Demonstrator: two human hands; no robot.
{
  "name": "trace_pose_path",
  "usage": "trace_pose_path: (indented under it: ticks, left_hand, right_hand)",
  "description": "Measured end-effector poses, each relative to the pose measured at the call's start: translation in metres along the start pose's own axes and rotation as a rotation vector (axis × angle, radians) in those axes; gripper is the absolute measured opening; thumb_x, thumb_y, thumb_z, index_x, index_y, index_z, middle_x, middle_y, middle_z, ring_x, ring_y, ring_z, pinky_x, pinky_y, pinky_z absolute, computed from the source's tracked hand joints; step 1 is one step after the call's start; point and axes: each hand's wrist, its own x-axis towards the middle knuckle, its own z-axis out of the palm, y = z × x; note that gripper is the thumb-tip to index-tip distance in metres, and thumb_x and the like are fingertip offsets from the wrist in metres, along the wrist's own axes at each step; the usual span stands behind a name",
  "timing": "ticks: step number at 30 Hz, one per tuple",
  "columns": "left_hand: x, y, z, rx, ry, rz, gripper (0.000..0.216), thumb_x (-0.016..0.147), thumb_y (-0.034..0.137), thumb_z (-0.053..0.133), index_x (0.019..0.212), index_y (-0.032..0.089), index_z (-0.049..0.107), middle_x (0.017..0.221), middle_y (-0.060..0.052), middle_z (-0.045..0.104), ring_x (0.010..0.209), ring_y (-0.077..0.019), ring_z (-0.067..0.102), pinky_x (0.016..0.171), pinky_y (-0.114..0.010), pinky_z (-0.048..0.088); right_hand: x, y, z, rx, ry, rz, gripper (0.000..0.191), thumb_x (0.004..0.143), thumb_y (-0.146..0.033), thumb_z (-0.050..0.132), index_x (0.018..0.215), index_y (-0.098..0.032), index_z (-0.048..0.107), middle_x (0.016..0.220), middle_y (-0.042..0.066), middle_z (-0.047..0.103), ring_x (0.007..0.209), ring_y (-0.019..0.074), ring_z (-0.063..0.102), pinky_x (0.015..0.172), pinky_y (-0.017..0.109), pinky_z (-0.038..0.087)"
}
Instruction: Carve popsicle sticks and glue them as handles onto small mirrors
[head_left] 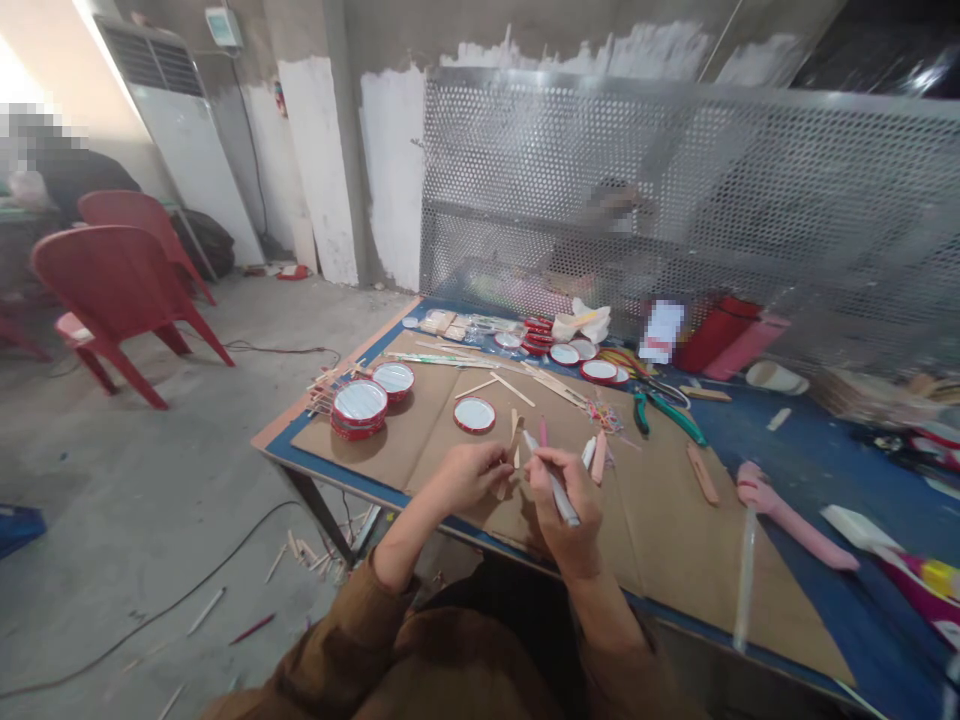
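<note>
My left hand [469, 474] is closed in a pinch on a thin wooden stick [513, 440] that stands tilted over the brown cardboard sheet [660, 520]. My right hand [564, 505] is wrapped round a grey pen-like tool [553, 482], its tip pointing at the stick. Both hands meet near the table's front edge. A single red-rimmed round lid [474, 414] lies just beyond them.
A stack of red-rimmed lids [360, 408] stands at the left of the blue table [795, 450]. Green pliers [660, 410], loose sticks, a pink glue gun [787, 515] and more lids lie further back. A perforated metal screen [675, 200] closes the far side. Red chairs [112, 290] stand left.
</note>
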Motion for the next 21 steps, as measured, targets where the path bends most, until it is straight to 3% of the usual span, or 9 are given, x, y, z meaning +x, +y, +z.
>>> trace_pose_path:
  ticks: [21]
  left_hand:
    - [-0.0002,-0.0007,0.0008,-0.03,0.008,0.014,0.019,0.085,0.024,0.049,0.068,0.016,0.055,0.06,0.003,0.057,0.059,-0.0102,0.049,0.056,-0.018,0.031]
  right_hand:
    - [0.0012,-0.0009,0.0004,0.015,-0.004,-0.005,0.009,0.086,-0.022,0.05,0.093,-0.021,0.055,0.079,0.002,0.065,0.071,0.0142,0.063,0.069,0.027,0.05]
